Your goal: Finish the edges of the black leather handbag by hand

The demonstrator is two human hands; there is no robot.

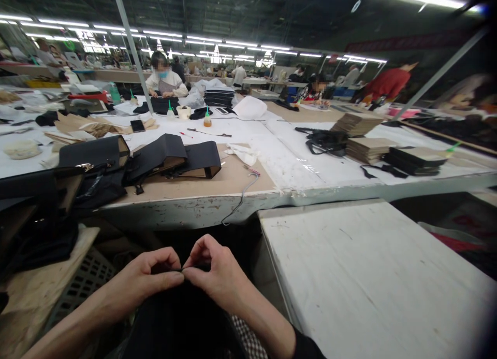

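Note:
My left hand (157,271) and my right hand (209,266) meet at the lower centre, thumbs and fingers pinched together. Both pinch the upper edge of a black piece (182,322) that hangs over my lap; its shape is hard to make out in the dark. Ahead of them, on the table, several black bags (165,152) with brown sides stand in a row. A thin grey cord (244,193) with a red-tipped end hangs over the table's front edge.
A white-topped side table (368,266) stands close on my right. To the left are a wooden board (31,297) and a plastic crate (83,281). Stacked brown pieces (367,149) and small glue bottles (207,120) lie farther back. People (165,82) sit across the table.

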